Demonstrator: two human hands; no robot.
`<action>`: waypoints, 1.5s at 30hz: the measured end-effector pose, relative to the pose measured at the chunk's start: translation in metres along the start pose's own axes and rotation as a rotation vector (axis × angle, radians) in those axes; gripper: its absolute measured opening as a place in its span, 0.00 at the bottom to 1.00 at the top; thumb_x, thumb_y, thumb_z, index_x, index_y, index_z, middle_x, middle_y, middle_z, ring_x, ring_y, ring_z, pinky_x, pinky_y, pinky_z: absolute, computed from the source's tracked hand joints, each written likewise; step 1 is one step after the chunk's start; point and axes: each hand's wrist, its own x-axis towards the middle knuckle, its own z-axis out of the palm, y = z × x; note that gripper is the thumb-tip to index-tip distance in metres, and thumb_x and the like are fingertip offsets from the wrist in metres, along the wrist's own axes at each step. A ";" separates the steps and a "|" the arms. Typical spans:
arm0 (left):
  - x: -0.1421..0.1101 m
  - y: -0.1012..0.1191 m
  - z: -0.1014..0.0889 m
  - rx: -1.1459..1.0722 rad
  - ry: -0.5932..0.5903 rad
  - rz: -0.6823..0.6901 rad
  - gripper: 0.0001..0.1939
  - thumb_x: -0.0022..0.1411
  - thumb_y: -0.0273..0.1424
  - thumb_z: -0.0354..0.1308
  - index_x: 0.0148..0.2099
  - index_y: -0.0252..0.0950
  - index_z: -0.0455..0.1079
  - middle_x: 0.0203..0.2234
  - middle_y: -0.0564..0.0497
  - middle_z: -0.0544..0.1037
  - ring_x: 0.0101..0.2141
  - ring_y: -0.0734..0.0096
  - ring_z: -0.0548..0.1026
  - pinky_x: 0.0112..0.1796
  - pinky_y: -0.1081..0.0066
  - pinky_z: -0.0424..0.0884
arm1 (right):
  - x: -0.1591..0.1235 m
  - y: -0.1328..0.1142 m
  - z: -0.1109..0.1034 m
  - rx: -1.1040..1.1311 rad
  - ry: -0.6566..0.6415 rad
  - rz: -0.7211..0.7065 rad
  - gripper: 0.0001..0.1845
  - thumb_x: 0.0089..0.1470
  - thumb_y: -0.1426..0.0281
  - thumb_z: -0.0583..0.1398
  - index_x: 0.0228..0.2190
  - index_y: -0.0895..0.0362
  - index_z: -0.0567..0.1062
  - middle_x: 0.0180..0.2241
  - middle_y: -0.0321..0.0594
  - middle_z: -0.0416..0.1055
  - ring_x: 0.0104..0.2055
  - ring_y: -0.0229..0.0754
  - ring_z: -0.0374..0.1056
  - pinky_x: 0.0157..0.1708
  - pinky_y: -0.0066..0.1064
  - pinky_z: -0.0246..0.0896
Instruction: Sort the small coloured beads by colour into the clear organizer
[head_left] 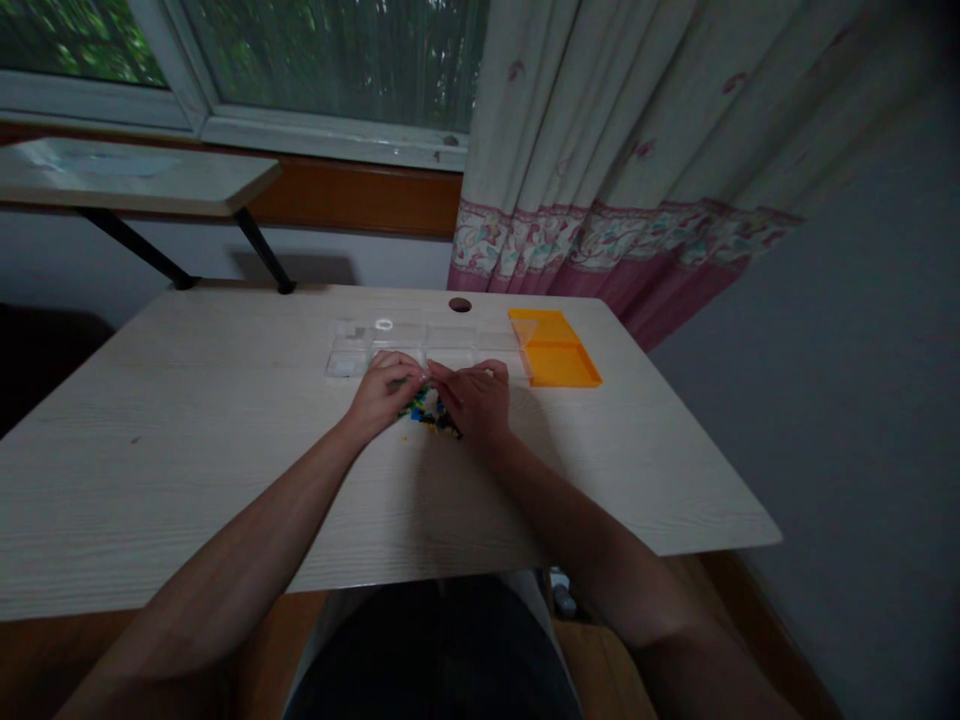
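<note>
My left hand (386,390) and my right hand (478,400) meet fingertip to fingertip over the table. Each is closed in a pinch; what sits between the fingers is too small to make out. Just below and between them lies a heap of small coloured pieces (426,412), blue, green, yellow, white and black, partly hidden by my right hand. Behind my hands stands a row of clear plastic boxes (399,333), their front partly covered by my fingers. At the right end of that row is an orange open box (559,362).
The pale wooden table (247,460) has a round cable hole (460,305) near its back edge. A raised shelf (187,180) on black legs stands at the back left. A floral curtain (600,180) hangs behind, with a wall on the right.
</note>
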 end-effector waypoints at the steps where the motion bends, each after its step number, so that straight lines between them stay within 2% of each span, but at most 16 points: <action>1: 0.000 0.000 0.000 -0.009 0.001 -0.013 0.11 0.64 0.41 0.58 0.35 0.42 0.77 0.34 0.50 0.78 0.40 0.64 0.73 0.47 0.59 0.65 | 0.000 0.000 0.001 0.016 -0.011 0.000 0.16 0.66 0.65 0.54 0.52 0.47 0.75 0.32 0.34 0.79 0.35 0.35 0.72 0.52 0.35 0.47; 7: 0.002 0.002 -0.004 -0.058 0.025 -0.045 0.09 0.63 0.39 0.60 0.34 0.41 0.77 0.34 0.51 0.77 0.39 0.64 0.73 0.47 0.59 0.66 | 0.000 -0.001 0.003 0.129 -0.129 0.032 0.21 0.67 0.67 0.52 0.59 0.49 0.68 0.35 0.36 0.80 0.34 0.35 0.72 0.49 0.32 0.51; 10: 0.003 0.000 -0.007 0.031 0.111 -0.047 0.08 0.62 0.37 0.60 0.33 0.41 0.77 0.33 0.52 0.77 0.39 0.65 0.73 0.48 0.58 0.66 | 0.001 0.001 0.003 0.150 -0.189 0.049 0.22 0.66 0.69 0.53 0.59 0.51 0.67 0.37 0.37 0.80 0.37 0.38 0.72 0.50 0.33 0.52; 12: 0.004 -0.001 -0.010 0.125 0.185 -0.054 0.08 0.62 0.37 0.61 0.32 0.41 0.76 0.33 0.52 0.76 0.40 0.65 0.72 0.49 0.57 0.65 | 0.002 0.005 0.003 0.138 -0.216 0.064 0.18 0.65 0.69 0.54 0.55 0.51 0.72 0.42 0.38 0.80 0.43 0.40 0.71 0.51 0.35 0.51; 15: 0.004 -0.006 -0.014 0.241 0.250 -0.075 0.08 0.61 0.38 0.62 0.32 0.41 0.77 0.34 0.51 0.76 0.41 0.63 0.71 0.50 0.56 0.64 | 0.001 0.010 0.005 0.094 -0.249 0.077 0.11 0.63 0.67 0.57 0.43 0.50 0.79 0.48 0.39 0.77 0.50 0.44 0.67 0.53 0.39 0.50; 18: 0.003 -0.010 -0.015 0.293 0.277 -0.094 0.08 0.62 0.37 0.62 0.32 0.40 0.76 0.34 0.50 0.76 0.41 0.61 0.70 0.49 0.55 0.65 | 0.000 0.010 0.006 0.035 -0.304 0.073 0.09 0.60 0.69 0.60 0.40 0.50 0.80 0.49 0.39 0.76 0.52 0.47 0.63 0.53 0.41 0.49; 22: 0.003 -0.012 -0.014 0.305 0.280 -0.106 0.09 0.62 0.38 0.61 0.33 0.40 0.76 0.34 0.49 0.75 0.42 0.60 0.70 0.49 0.55 0.65 | 0.001 0.002 0.006 -0.020 -0.323 0.054 0.13 0.58 0.71 0.60 0.44 0.49 0.79 0.52 0.39 0.72 0.54 0.48 0.59 0.54 0.41 0.48; 28: 0.004 -0.010 -0.013 0.294 0.270 -0.143 0.09 0.62 0.38 0.60 0.33 0.40 0.75 0.35 0.49 0.74 0.42 0.60 0.70 0.51 0.55 0.64 | 0.002 -0.005 0.004 -0.024 -0.319 0.069 0.13 0.59 0.67 0.59 0.45 0.50 0.79 0.55 0.41 0.69 0.57 0.48 0.58 0.55 0.42 0.48; 35: 0.003 -0.012 -0.013 0.310 0.266 -0.116 0.10 0.63 0.39 0.60 0.33 0.40 0.76 0.34 0.50 0.75 0.41 0.62 0.71 0.50 0.57 0.65 | 0.004 -0.009 0.002 -0.021 -0.353 0.123 0.11 0.59 0.66 0.59 0.40 0.52 0.81 0.55 0.42 0.70 0.55 0.49 0.59 0.53 0.44 0.50; 38: 0.003 -0.013 -0.013 0.311 0.264 -0.102 0.10 0.63 0.38 0.60 0.33 0.39 0.76 0.34 0.50 0.75 0.41 0.62 0.71 0.49 0.58 0.65 | 0.004 -0.008 0.002 -0.023 -0.350 0.128 0.10 0.58 0.66 0.61 0.41 0.51 0.81 0.54 0.42 0.70 0.55 0.50 0.59 0.53 0.45 0.51; 41: 0.003 -0.013 -0.012 0.306 0.263 -0.113 0.10 0.63 0.38 0.59 0.33 0.40 0.76 0.34 0.51 0.75 0.41 0.62 0.72 0.48 0.58 0.65 | 0.003 -0.008 0.003 -0.035 -0.349 0.129 0.11 0.58 0.68 0.61 0.42 0.50 0.80 0.55 0.41 0.70 0.55 0.50 0.59 0.53 0.45 0.51; 45: 0.004 -0.010 -0.012 0.294 0.258 -0.131 0.10 0.63 0.39 0.59 0.33 0.39 0.76 0.34 0.51 0.75 0.42 0.62 0.71 0.49 0.58 0.64 | 0.003 -0.007 0.006 -0.037 -0.338 0.126 0.08 0.58 0.68 0.62 0.38 0.50 0.81 0.53 0.40 0.72 0.55 0.50 0.60 0.52 0.45 0.51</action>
